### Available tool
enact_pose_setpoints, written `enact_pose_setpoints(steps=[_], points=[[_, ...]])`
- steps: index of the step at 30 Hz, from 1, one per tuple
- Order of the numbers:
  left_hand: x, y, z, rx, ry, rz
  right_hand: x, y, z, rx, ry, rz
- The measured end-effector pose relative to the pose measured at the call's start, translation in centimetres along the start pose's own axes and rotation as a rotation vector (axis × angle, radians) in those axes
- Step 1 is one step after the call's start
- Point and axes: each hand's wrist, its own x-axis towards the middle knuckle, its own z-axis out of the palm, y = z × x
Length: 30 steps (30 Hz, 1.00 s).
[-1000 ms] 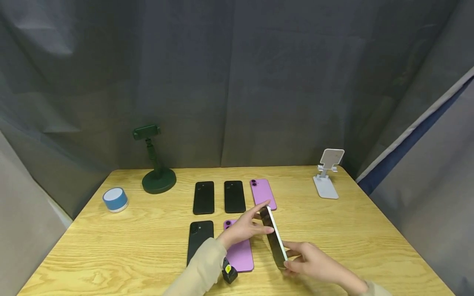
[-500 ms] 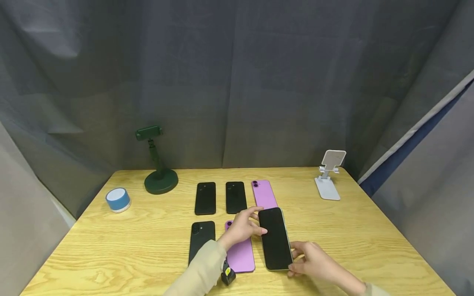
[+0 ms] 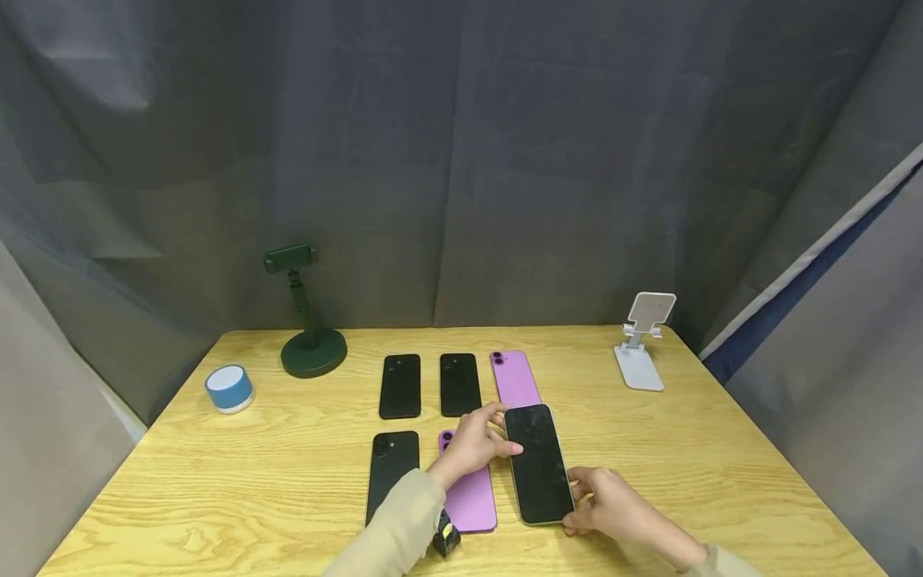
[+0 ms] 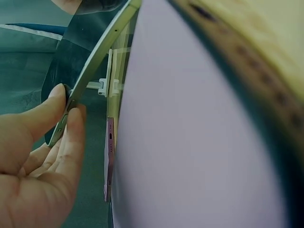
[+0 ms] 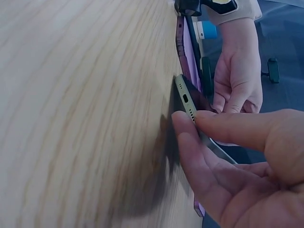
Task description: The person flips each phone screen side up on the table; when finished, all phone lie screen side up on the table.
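Note:
A smartphone point(image 3: 539, 465) with a dark screen and pale frame is held screen up between both hands, raised off the table at its far end in the left wrist view. My left hand point(image 3: 472, 442) pinches its upper left edge, thumb on the screen side. At the lower right corner, my right hand point(image 3: 609, 505) grips it between thumb and fingers, beside the charging port in the right wrist view. Under my left wrist lies a purple phone point(image 3: 472, 501), partly covered. Beyond the held phone is another purple phone point(image 3: 515, 378), its lower end hidden.
Two black phones point(image 3: 400, 386) point(image 3: 460, 385) lie in the back row, and a dark phone point(image 3: 392, 473) lies at front left, partly behind the sleeve. A green phone stand point(image 3: 312, 353), a blue-and-white cylinder point(image 3: 229, 389) and a white phone stand point(image 3: 638, 367) stand around them on the wooden table.
The held phone has turned from nearly edge-on to screen facing up, both hands keeping hold of it. Over the last half second it has shifted only slightly. The other phones have stayed put.

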Motion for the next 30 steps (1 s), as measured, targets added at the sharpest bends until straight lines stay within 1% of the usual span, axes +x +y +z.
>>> enact_pose_setpoints(steps=[4,10,13,15,18,21,23,26,30], points=[[0.1,0.0,0.0,0.011,0.004,0.005,0.1,0.0,0.0,-0.007,0.007,0.011],[0.2,-0.1,0.1,0.011,0.002,0.013,0.2,0.5,-0.2,-0.083,0.036,-0.009],[0.3,-0.1,0.1,0.002,-0.003,0.012,0.4,0.9,-0.4,-0.087,0.033,-0.002],[0.3,-0.2,0.1,0.001,-0.006,0.006,0.5,1.1,-0.7,-0.071,0.012,0.008],[0.2,-0.1,0.3,-0.001,-0.016,0.003,0.8,1.5,-1.2,-0.009,-0.037,0.018],[0.1,-0.1,0.4,0.001,-0.031,-0.010,1.3,1.8,-1.6,0.084,-0.065,0.051],[0.0,0.0,0.5,0.003,-0.036,-0.019,1.6,2.0,-1.8,0.136,-0.066,0.085],[-0.1,0.0,0.6,0.012,-0.030,-0.017,2.3,2.2,-2.0,0.144,-0.062,0.097],[-0.1,-0.1,0.7,0.038,-0.021,-0.005,3.1,2.5,-2.7,0.134,-0.065,0.065]])
